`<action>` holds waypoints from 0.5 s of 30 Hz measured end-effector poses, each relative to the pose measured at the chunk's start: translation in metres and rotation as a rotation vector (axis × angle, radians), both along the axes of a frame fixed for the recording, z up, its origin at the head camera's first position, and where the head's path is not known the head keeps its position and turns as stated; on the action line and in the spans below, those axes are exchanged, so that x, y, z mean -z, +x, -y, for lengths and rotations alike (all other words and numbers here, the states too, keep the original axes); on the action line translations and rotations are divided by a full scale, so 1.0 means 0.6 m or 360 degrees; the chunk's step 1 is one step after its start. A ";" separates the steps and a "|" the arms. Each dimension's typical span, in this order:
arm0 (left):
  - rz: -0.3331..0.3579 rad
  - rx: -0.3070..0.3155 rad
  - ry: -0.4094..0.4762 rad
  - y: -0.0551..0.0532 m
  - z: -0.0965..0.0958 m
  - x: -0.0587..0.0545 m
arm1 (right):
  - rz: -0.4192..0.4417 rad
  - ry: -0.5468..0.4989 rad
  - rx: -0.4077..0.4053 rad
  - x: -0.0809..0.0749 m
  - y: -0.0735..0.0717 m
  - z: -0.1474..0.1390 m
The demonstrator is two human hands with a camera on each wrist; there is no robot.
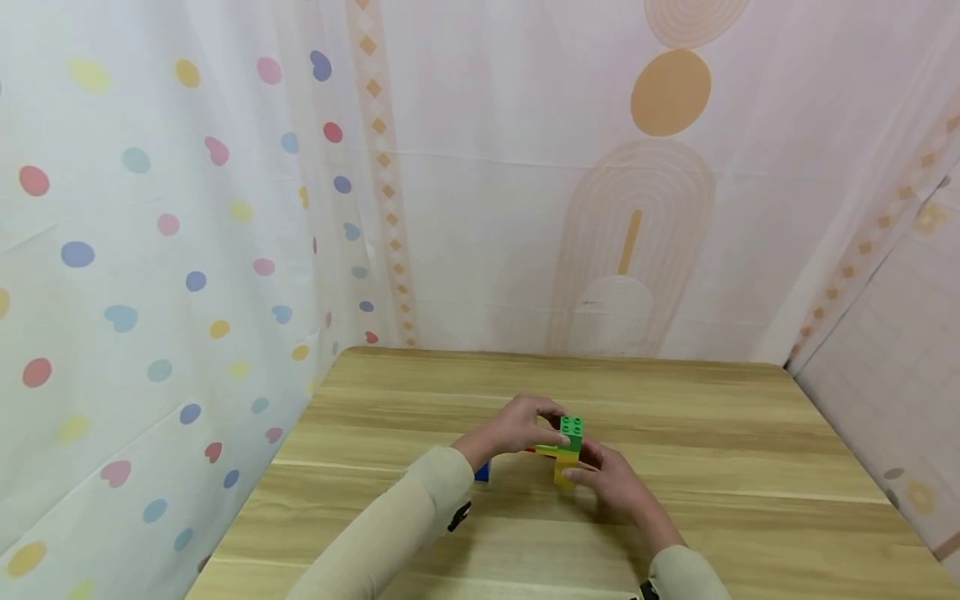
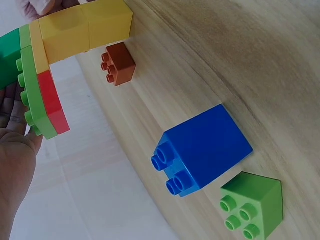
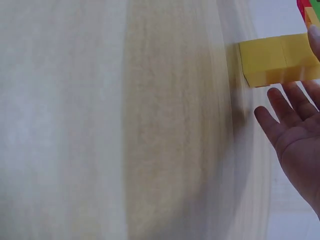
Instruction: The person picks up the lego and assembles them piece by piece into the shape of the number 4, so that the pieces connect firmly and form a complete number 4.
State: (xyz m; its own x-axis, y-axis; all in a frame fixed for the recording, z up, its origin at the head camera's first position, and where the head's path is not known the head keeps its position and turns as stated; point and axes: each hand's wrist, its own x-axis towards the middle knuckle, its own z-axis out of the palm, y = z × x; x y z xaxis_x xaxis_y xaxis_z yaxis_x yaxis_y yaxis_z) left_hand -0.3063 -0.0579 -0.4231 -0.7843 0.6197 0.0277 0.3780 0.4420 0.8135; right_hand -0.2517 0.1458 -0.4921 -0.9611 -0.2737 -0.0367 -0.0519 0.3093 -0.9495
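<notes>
Both your hands meet at the yellow column, which stands upright, long axis vertical, over the wood-grain tabletop; whether its foot touches down cannot be told. At the column's top, your left hand pinches the dark green brick, thumb in front and fingers behind. Lower, on the column's right, your right hand is half spread, thumb and foremost fingers loosely about the yellow, the others free of it. The relation that counts is the overhang: a light green plate, a red plate beneath it, runs crosswise from the column's top to its left, your left hand's side, while your right is nearer the shaft. Left of the column lie a blue block and, farther off, a light green brick; a brown brick sits near it.
</notes>
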 end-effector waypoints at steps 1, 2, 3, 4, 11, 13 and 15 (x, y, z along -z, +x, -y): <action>0.0001 -0.0002 -0.0006 -0.001 0.000 0.000 | 0.0004 0.0000 0.0014 0.000 0.001 -0.002; 0.0008 -0.0002 -0.0004 -0.001 0.000 0.001 | 0.0005 0.0000 0.0025 -0.001 0.002 -0.004; 0.0007 -0.0003 -0.0008 -0.002 -0.001 0.002 | 0.0000 0.0003 0.0045 -0.003 0.003 -0.007; 0.0002 -0.0004 -0.0012 -0.003 -0.001 0.002 | -0.0006 0.0007 0.0071 -0.006 0.005 -0.009; -0.0008 -0.0009 -0.0016 -0.004 -0.001 0.001 | -0.0090 0.0032 0.0153 -0.033 0.006 -0.024; -0.0005 -0.0005 -0.0015 -0.003 -0.001 0.001 | -0.0110 0.0019 0.0143 -0.039 0.006 -0.023; -0.0006 -0.0004 -0.0014 -0.003 -0.001 0.000 | -0.0134 0.0013 0.0136 -0.044 0.005 -0.020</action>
State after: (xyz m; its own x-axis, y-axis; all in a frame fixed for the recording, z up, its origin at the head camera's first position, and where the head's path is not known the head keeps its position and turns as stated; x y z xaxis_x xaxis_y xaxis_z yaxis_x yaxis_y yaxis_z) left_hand -0.3080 -0.0572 -0.4229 -0.7856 0.6182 0.0250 0.3799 0.4501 0.8081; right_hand -0.2490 0.1580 -0.4657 -0.9807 -0.1907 0.0433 -0.1044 0.3235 -0.9405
